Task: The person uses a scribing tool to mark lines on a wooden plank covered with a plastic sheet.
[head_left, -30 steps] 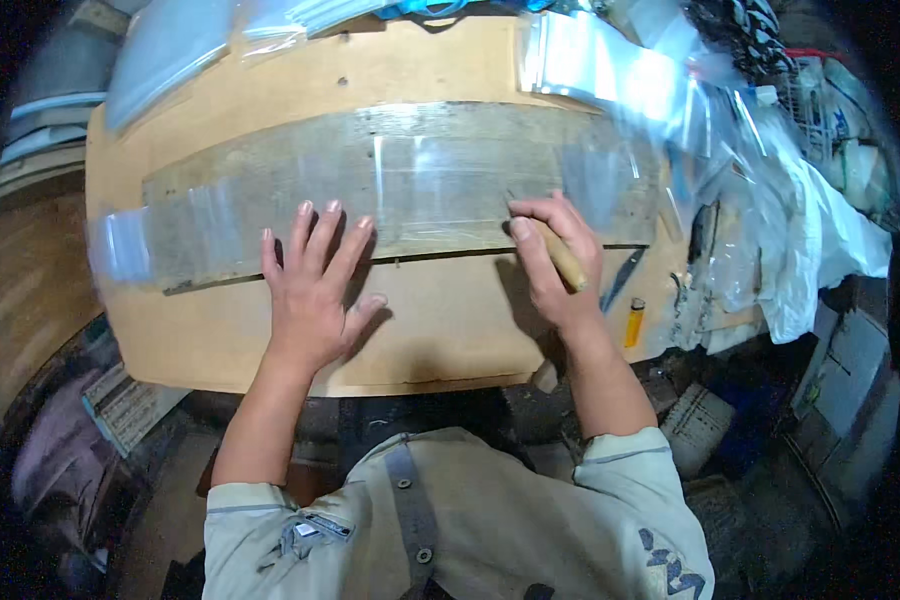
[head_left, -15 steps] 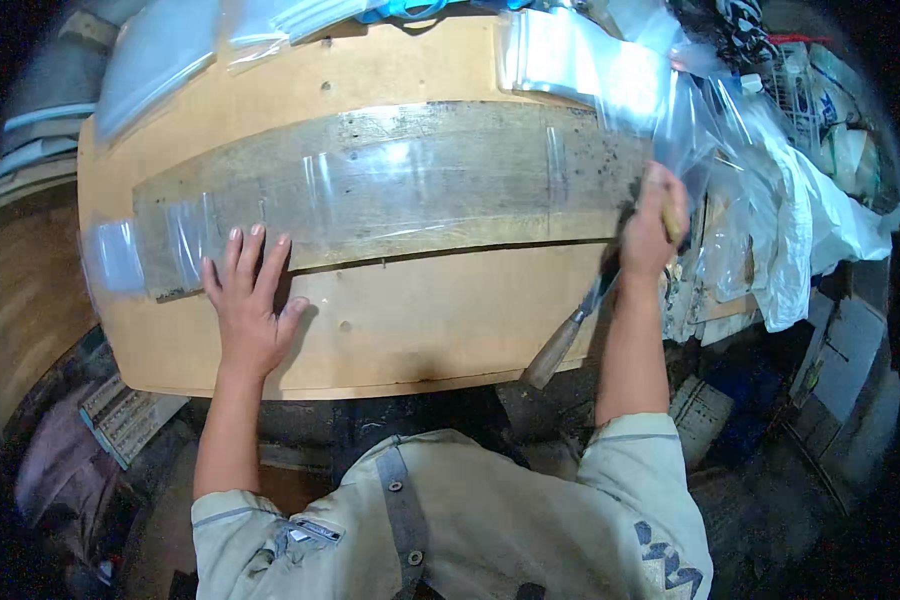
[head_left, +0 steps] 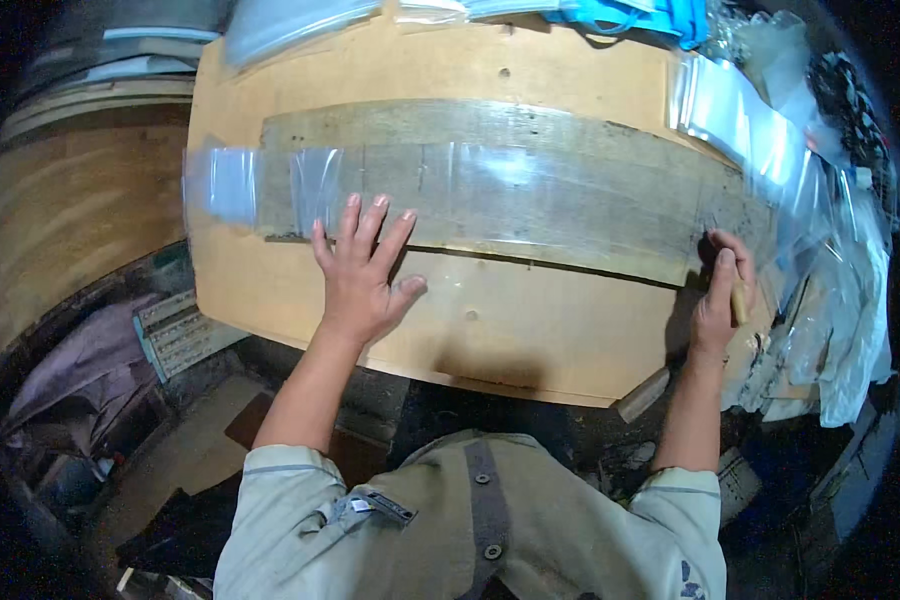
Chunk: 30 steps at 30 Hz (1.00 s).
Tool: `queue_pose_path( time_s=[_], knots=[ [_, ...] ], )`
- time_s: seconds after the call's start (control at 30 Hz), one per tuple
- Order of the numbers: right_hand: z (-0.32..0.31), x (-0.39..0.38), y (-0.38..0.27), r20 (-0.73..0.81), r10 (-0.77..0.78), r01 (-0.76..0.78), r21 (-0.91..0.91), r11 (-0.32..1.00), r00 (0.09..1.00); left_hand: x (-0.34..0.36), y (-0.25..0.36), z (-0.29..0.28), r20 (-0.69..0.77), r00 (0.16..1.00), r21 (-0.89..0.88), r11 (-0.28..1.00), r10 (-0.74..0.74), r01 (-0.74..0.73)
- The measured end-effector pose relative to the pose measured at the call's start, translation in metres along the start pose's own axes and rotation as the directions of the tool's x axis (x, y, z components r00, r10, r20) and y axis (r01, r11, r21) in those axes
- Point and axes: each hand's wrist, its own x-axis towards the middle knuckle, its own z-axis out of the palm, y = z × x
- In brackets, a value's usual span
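My left hand [head_left: 365,270] rests with fingers spread on a clear plastic strip [head_left: 495,180] lying along the long, weathered board [head_left: 490,117] on the pale wooden tabletop [head_left: 470,340]. Toward the board's right end, my right hand [head_left: 720,295] grips a slender wooden-handled tool [head_left: 738,305], angled toward the plastic; its tip is too small to make out clearly. Left of my right forearm, another wooden handle [head_left: 642,395] sticks out over the front edge of the tabletop, the rest of it in shadow.
Stacked clear plastic sheets [head_left: 295,30] and a blue bag [head_left: 625,18] lie along the back. More plastic [head_left: 720,105] and crumpled white bags [head_left: 855,330] crowd the right side. A wooden panel [head_left: 80,220] stands at left, with purple cloth [head_left: 100,370] below it.
My right hand with the tool has moved rightward to the board's right end. My left hand has slid left along the plastic, still spread. The whole view has shifted.
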Motion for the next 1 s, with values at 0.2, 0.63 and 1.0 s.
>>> queue_pose_path(
  time_s=[0.2,0.63,1.0],
  knots=[
    [-0.001,0.001,0.01,0.052,-0.013,0.011,0.034,0.999,0.999,-0.003,-0.001,0.012,-0.097,0.992,-0.013,0.996,-0.085,0.085],
    [0.009,-0.002,0.01,0.05,0.019,-0.022,0.066,0.998,0.999,-0.001,-0.001,0.01,-0.074,0.982,-0.051,0.984,-0.174,0.171],
    [0.013,-0.002,0.014,0.025,0.024,-0.027,0.134,0.991,0.999,0.002,0.002,0.008,-0.015,0.98,-0.061,0.979,-0.198,0.197]
  ],
)
